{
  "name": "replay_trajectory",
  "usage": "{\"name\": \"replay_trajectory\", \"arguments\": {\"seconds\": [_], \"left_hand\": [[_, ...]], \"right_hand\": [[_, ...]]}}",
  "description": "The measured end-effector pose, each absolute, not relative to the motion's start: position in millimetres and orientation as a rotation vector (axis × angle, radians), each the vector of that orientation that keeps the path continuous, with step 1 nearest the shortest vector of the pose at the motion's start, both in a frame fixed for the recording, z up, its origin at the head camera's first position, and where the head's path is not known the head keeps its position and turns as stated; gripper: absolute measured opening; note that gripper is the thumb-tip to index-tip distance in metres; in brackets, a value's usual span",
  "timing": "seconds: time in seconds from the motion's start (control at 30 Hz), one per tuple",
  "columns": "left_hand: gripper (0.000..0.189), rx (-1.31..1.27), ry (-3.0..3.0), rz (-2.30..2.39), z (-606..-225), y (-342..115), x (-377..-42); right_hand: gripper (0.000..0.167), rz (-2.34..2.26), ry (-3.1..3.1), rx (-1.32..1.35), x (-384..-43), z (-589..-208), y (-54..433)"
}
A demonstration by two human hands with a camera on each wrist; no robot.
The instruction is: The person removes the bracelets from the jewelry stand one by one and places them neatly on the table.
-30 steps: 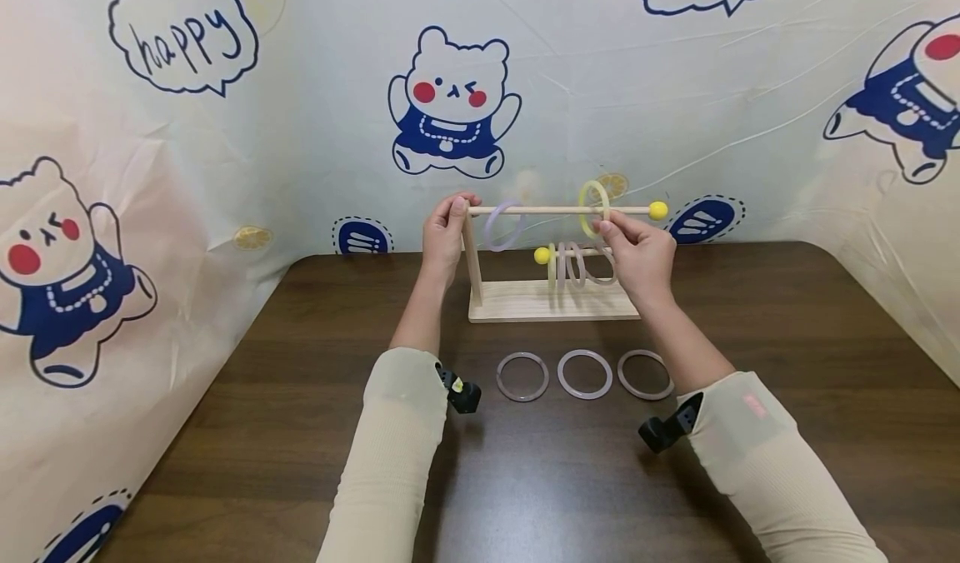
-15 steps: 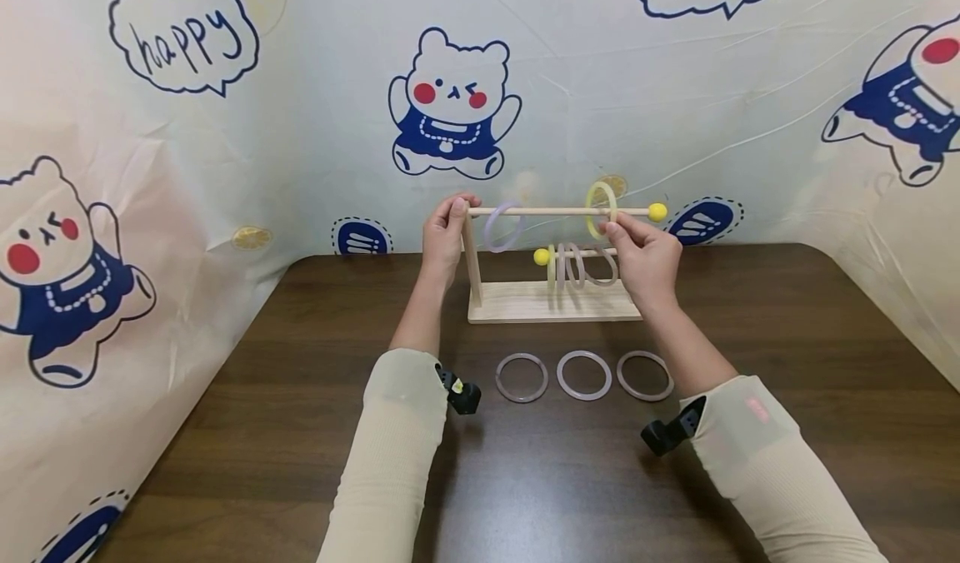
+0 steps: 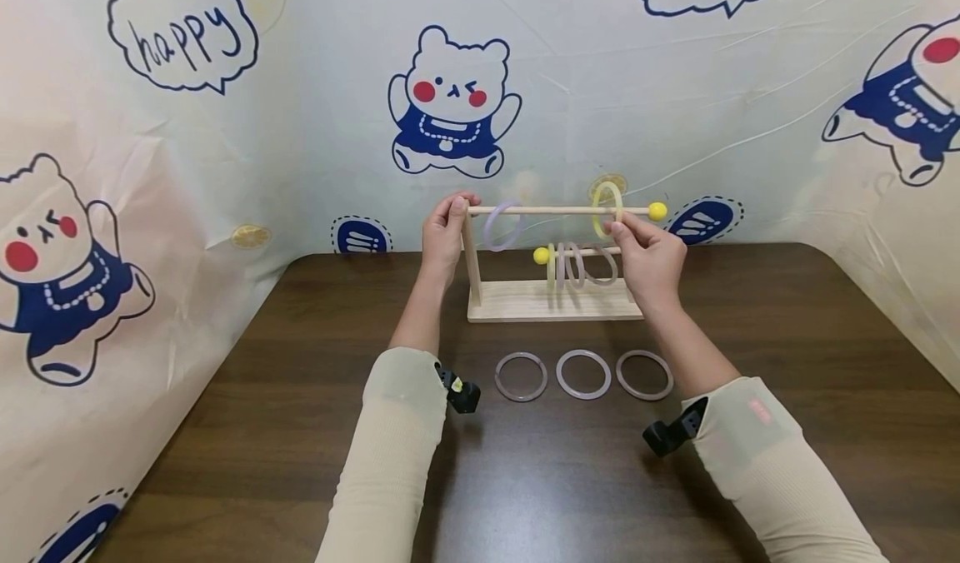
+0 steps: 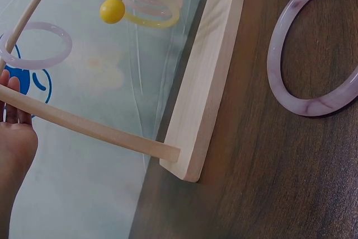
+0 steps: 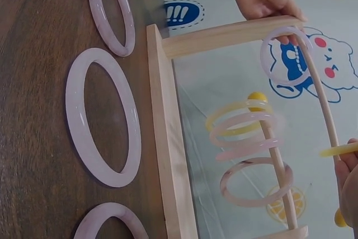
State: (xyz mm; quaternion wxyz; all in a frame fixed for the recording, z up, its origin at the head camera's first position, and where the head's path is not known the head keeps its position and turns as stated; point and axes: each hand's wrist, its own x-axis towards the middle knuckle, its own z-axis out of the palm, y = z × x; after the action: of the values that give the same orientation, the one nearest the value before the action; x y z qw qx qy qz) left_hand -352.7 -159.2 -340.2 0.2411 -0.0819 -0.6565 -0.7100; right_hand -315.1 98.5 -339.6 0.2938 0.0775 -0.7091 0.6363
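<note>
My right hand (image 3: 654, 265) pinches a yellow bangle (image 3: 596, 216) between thumb and fingertips. That bangle encircles the upper rod (image 3: 555, 211) of a wooden bangle stand (image 3: 517, 306), a short way left of the yellow ball (image 3: 657, 211) at the rod's end. At the opposite side, my left hand (image 3: 442, 238) grips the top of the stand's post (image 4: 89, 124). Close to it, a lavender bangle (image 5: 265, 55) hangs on the same rod. On the lower rod hang several more: a yellow bangle (image 4: 159, 24), pink ones and a mottled bangle (image 5: 226, 186).
Three pale bangles lie flat in a row before the stand: a left one (image 3: 498, 380), a middle one (image 3: 560, 374) and a right one (image 3: 620, 371). The brown table (image 3: 540, 480) ends at a printed cloth backdrop (image 3: 322, 130) behind the stand.
My right hand has slid the yellow bangle a little rightward along the upper rod, nearer the ball end. My left hand stays in place on the post.
</note>
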Motion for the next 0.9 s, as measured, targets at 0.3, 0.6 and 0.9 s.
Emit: {"name": "replay_trajectory", "arguments": {"seconds": [0.3,0.6,0.9], "left_hand": [[0.033,-0.234,-1.78,-1.984,-337,-159,-351],[0.031,-0.227,-1.795,-1.977,-321,-153,-332],[0.033,-0.231,-1.781,-1.974,-326,-154,-337]], "right_hand": [[0.02,1.697,-1.833,0.204,-314,-343,100],[0.02,1.665,-1.837,0.155,-315,-344,100],[0.022,1.714,-1.813,0.127,-308,-339,97]]}}
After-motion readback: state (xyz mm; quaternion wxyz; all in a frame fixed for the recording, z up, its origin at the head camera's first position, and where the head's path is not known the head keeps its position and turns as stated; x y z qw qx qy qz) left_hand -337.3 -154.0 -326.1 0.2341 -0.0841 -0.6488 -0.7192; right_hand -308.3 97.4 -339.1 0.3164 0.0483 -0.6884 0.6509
